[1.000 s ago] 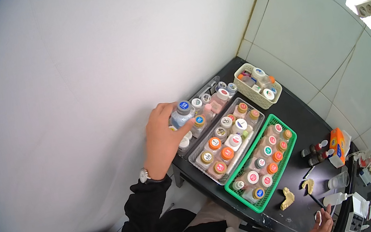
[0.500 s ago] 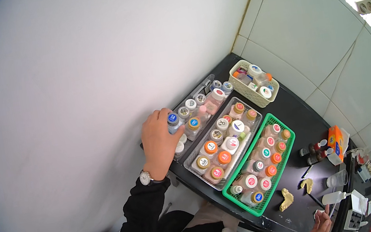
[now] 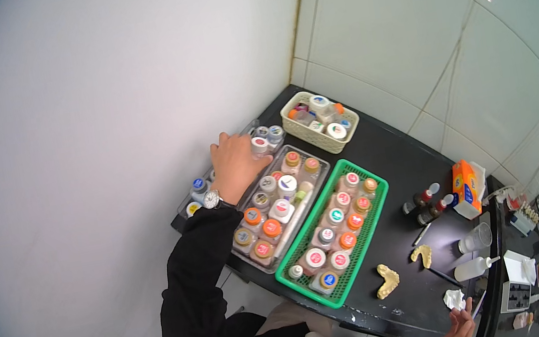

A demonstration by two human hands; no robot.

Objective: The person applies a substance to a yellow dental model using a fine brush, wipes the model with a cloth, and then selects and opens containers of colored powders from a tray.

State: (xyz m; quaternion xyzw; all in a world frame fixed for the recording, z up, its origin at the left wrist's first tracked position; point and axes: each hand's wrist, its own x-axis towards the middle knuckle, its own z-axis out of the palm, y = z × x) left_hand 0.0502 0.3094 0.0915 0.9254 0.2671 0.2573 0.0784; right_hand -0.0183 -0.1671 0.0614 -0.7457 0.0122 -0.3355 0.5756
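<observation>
My left hand [image 3: 235, 165] reaches over the clear tray by the wall. Its thumb and fingers close round a bottle with a red-and-white cap [image 3: 259, 145]. Behind the wrist, a blue-capped bottle [image 3: 199, 185] stands in the same tray, partly covered by the arm. My right hand [image 3: 456, 332], at the lower edge, is closed round a thin pale stick-like tool [image 3: 479, 304] whose kind I cannot make out. Just above that hand lies a crumpled white tissue [image 3: 454, 299]. Two cream dental casts, a near one [image 3: 387, 281] and a far one [image 3: 422, 256], rest on the black table.
A grey tray [image 3: 299, 229] and a green basket [image 3: 291, 285] hold several capped bottles. At the back stands a cream basket [image 3: 317, 138] of jars. On the right are dark dropper bottles [image 3: 431, 211], an orange tissue box [image 3: 464, 188], a clear cup [image 3: 476, 239] and a white squeeze bottle [image 3: 470, 269].
My left hand has left the blue-capped bottle and moved farther along the tray to the red-and-white-capped one. The view has shifted, and more of my right hand's thin tool shows.
</observation>
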